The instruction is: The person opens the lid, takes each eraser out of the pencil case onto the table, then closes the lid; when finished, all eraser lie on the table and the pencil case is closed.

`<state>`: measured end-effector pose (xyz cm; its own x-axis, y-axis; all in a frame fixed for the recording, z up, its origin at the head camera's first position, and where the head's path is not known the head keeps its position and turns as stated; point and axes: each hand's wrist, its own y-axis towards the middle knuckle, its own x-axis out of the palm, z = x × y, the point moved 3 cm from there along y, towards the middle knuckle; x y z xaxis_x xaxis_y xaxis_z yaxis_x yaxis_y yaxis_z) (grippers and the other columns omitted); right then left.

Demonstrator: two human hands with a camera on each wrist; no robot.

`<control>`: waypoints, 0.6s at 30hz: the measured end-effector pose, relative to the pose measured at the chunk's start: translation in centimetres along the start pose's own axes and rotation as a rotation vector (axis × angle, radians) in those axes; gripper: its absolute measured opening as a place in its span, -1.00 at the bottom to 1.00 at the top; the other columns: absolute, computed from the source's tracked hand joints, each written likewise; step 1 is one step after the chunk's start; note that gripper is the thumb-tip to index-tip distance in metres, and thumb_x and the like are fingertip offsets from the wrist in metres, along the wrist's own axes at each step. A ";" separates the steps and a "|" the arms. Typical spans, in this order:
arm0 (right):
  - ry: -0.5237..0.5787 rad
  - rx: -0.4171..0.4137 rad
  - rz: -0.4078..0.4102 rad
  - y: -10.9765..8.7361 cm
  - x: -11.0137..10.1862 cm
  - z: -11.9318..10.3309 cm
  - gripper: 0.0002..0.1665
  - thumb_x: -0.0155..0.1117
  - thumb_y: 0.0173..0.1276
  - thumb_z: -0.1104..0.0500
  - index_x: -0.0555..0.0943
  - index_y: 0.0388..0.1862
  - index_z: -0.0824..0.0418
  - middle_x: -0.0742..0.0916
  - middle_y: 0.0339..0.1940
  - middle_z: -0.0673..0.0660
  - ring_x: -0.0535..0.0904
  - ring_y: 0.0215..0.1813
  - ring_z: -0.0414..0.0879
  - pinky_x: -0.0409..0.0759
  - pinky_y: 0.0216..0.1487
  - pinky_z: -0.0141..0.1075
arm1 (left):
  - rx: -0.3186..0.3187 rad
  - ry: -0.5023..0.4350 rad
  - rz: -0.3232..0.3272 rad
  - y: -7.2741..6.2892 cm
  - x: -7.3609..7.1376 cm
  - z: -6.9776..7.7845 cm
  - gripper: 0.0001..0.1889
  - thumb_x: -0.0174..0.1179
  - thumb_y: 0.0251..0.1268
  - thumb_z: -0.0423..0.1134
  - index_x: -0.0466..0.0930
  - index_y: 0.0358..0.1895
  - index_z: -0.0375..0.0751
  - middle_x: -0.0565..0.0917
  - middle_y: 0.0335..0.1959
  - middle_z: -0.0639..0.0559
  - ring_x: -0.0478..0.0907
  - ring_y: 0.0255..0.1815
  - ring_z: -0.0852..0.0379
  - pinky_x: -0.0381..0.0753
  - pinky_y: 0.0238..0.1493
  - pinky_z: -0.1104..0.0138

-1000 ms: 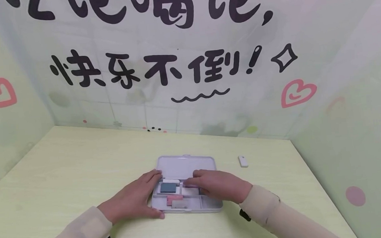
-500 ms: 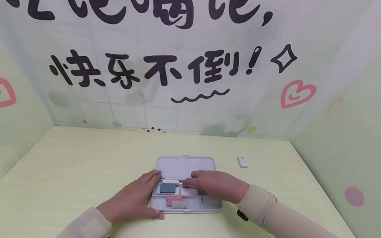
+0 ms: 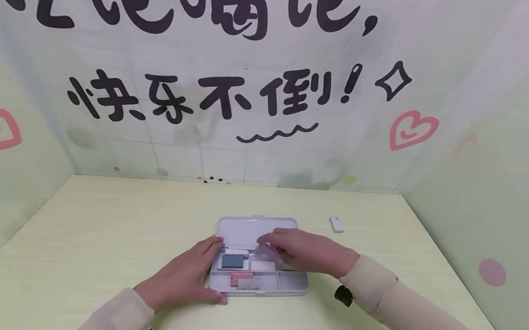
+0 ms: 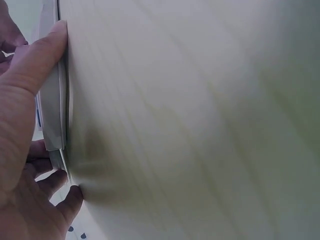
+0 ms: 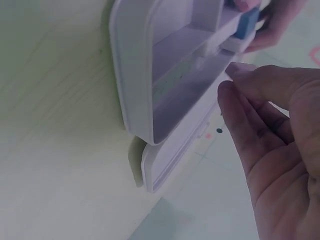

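Note:
A pale lilac pencil case (image 3: pixel 292 283) lies unfolded on the table, with its lid (image 3: pixel 246 227) laid back. In its compartments are a blue block (image 3: pixel 232 261), a pink eraser (image 3: pixel 242 277), a greyish-white eraser (image 3: pixel 248 284) and a white block (image 3: pixel 263 265). My left hand (image 3: pixel 184 276) grips the case's left end, thumb at the front edge and fingers behind, as the left wrist view shows. Just over the rear right compartment, my right hand (image 3: pixel 310 250) pinches a small purple block between thumb and fingertips; its fingers mostly hide that block.
A small white block (image 3: pixel 336 224) lies apart on the table, beyond the case to the right. The pale wooden table (image 3: pixel 110 218) ends at a printed back wall (image 3: pixel 226 152) and a right side wall (image 3: pixel 492 209).
My right hand has risen a little out of the case, to the right, with the small purple block. The white block beneath shows more fully. My left hand stays in place.

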<state>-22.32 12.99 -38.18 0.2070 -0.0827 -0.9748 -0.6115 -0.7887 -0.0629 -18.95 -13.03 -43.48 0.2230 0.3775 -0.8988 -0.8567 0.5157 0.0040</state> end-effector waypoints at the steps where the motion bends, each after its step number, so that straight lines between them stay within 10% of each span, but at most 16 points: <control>1: 0.057 0.004 0.009 -0.1 -0.2 0.1 -0.52 0.29 0.51 0.31 0.57 0.37 0.12 0.77 -0.02 0.00 0.63 -0.10 -0.26 0.72 0.03 -0.42 | 0.000 0.000 -0.001 0.0 0.0 0.0 0.27 0.54 -0.10 0.42 0.23 0.59 -0.33 0.28 0.64 -0.20 0.33 0.60 -0.26 0.46 0.52 -0.14; 9: 0.412 0.069 0.080 -1.1 -0.9 1.0 -0.45 0.34 0.47 0.31 0.51 0.41 0.19 0.79 -0.02 0.05 0.71 0.03 -0.18 0.75 0.14 -0.35 | 0.004 0.001 0.004 -0.1 -0.1 0.1 0.27 0.54 -0.11 0.42 0.24 0.58 -0.32 0.29 0.63 -0.19 0.34 0.59 -0.24 0.47 0.51 -0.14; 18: 0.534 0.097 0.144 -1.4 -1.0 1.2 -0.46 0.38 0.44 0.32 0.53 0.37 0.23 0.80 -0.07 0.08 0.73 0.01 -0.17 0.75 0.15 -0.36 | 0.003 -0.003 -0.001 -0.1 -0.1 0.2 0.28 0.54 -0.11 0.43 0.23 0.59 -0.33 0.28 0.64 -0.20 0.33 0.60 -0.25 0.46 0.52 -0.14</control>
<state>-22.59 14.88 -37.40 0.4585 -0.5023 -0.7331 -0.7244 -0.6891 0.0191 -18.79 -13.02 -43.29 0.2258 0.3792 -0.8974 -0.8550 0.5186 0.0040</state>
